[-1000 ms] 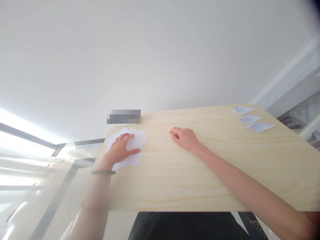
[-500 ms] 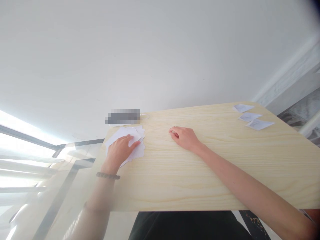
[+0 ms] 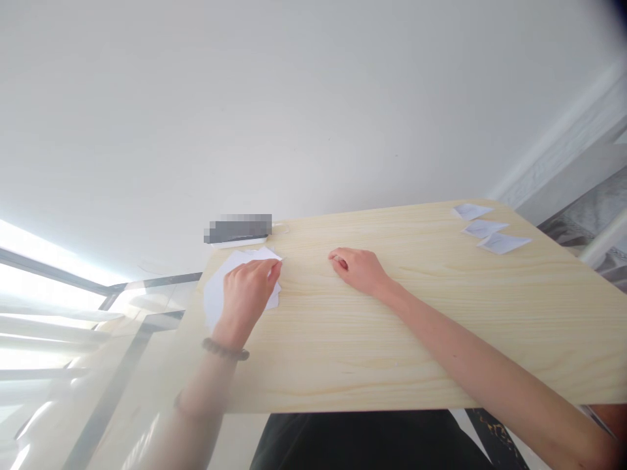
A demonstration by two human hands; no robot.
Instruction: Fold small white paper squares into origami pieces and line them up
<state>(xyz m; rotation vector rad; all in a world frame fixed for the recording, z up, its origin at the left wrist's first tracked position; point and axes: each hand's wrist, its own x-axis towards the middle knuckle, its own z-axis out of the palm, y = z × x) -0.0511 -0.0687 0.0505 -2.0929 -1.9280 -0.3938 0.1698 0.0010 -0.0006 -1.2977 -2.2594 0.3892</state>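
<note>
Sheets [image 3: 214,299] lie beneath nearer left grip [image 3: 249,287], pinched together by right edge, hold unclear; right grip [image 3: 361,269] curled, farther right.

l. hand [image 3: 249,289] hides pt. of sheets [image 3: 214,295]

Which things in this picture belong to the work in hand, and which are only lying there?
Probably part of the work:
white paper sheets, under the left hand
three folded white papers, far right
wooden table, the surface

Apparently not:
blurred dark object, back left, unidentifiable
dark bracelet, only worn
</note>
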